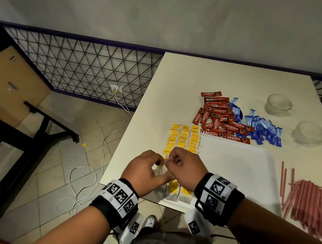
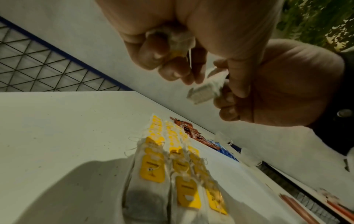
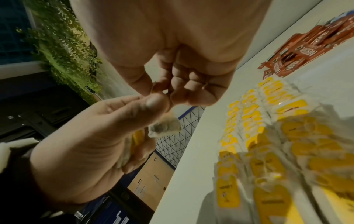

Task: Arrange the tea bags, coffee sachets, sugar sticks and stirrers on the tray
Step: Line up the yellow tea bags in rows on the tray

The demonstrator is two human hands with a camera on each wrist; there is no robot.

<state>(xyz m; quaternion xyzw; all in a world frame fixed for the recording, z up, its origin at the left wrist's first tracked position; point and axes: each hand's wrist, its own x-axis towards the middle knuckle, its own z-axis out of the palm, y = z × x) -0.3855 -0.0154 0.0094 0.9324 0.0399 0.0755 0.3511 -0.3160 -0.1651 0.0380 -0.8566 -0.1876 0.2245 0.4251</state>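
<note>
Both hands meet above the near end of the tea bag rows (image 1: 183,138), white bags with yellow tags lying along the left side of the white tray (image 1: 239,165). My left hand (image 1: 147,168) curls its fingers round a tea bag (image 2: 172,40) whose yellow tag shows. My right hand (image 1: 180,161) is fisted beside it and pinches another tea bag (image 2: 203,94). A thin string runs between the two hands. Red coffee sachets (image 1: 221,120), blue sugar sticks (image 1: 264,131) and pink stirrers (image 1: 307,200) lie in loose piles on the table.
Two upturned glass cups (image 1: 278,104) (image 1: 309,133) stand at the table's far right. The table's left edge (image 1: 128,138) drops to a tiled floor with white cables (image 1: 105,146). A wire fence (image 1: 84,67) and a cardboard box (image 1: 12,84) are at the left.
</note>
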